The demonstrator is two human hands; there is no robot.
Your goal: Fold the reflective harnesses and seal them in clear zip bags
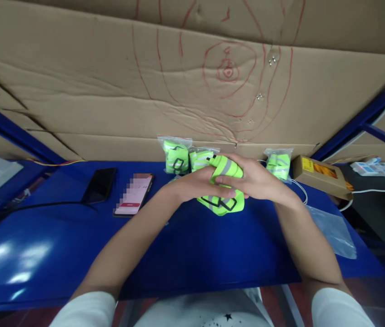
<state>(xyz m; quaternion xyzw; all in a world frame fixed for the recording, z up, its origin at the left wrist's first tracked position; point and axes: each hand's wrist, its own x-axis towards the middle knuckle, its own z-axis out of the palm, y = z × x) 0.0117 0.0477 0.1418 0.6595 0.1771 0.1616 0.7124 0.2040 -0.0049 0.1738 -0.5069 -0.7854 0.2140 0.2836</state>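
Note:
Both hands meet over the blue table around a neon yellow-green reflective belt (pixel 226 165) with grey stripes, gathered into a roll. My left hand (pixel 199 182) grips it from the left, fingers partly hidden behind the material. From the right, my right hand (pixel 252 177) wraps round the same belt, its thumb across the front. A lower fold with a black buckle (pixel 228 204) hangs below the hands. Just behind them, against the cardboard, stand a clear bag with a folded belt (pixel 177 156) and a second bagged belt (pixel 202 159), partly covered by the hands.
Another bagged belt (pixel 278 165) stands at the right, beside an open cardboard box (pixel 322 177) with orange contents. A clear plastic bag (pixel 333 231) lies flat below it. On the left are a lit phone (pixel 134 195), a dark phone (pixel 99 185) and a black cable (pixel 35 206).

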